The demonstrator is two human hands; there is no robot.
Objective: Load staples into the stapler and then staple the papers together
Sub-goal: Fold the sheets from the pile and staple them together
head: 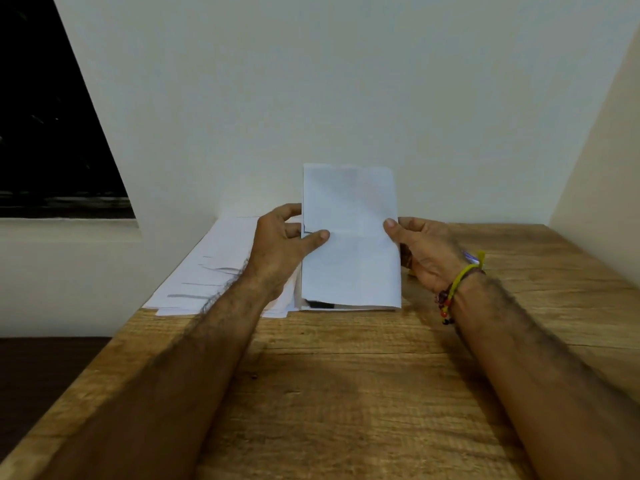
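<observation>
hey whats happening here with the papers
A person is holding a small bundle of white papers upright on a wooden table, its bottom edge at the tabletop. The left hand pinches the left edge and the right hand pinches the right edge, as if squaring the sheets up. A spread stack of more paper lies flat to the left. No stapler is clearly visible, so stapling looks not yet done.

A wooden table [346, 393] carries a fanned stack of white papers [207, 271] at its far-left corner.
</observation>
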